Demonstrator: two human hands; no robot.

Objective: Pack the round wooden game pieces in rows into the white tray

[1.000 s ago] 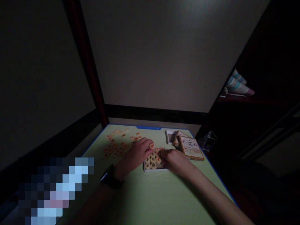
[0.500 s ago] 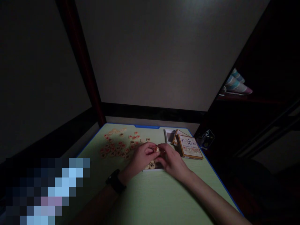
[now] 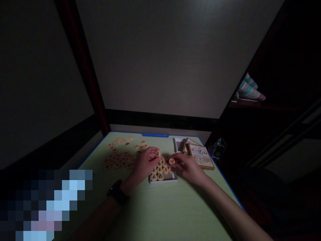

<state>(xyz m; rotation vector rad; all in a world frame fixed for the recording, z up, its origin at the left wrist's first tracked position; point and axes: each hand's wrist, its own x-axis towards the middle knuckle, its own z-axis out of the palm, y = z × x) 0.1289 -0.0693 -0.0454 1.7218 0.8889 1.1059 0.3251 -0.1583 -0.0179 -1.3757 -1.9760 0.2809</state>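
Observation:
Between the thumb and fingers of my left hand (image 3: 146,163) is a round Chinese chess piece (image 3: 157,154) with a red character. My right hand (image 3: 188,167) pinches another red-marked Chinese chess piece (image 3: 172,161) over the right side of a shallow white box tray (image 3: 164,181). Rows of pieces with black and red characters lie flat in this tray, and part of its grey bottom shows at the front right. My left fingers hide the tray's back left corner. Many loose chess pieces (image 3: 117,159) are scattered on the green table to the left of my left hand.
Printed box lids (image 3: 200,155) lie stacked at the table's right edge, beside another white tray (image 3: 179,145). The green table (image 3: 160,211) has a blue rim and stands near a pale panel (image 3: 160,60). Striped cloth (image 3: 248,90) rests on a shelf at right.
My hands have moved apart, uncovering the tray and its rows of pieces. A chess piece now shows in my right fingers, while my left still holds one. The view has shifted slightly.

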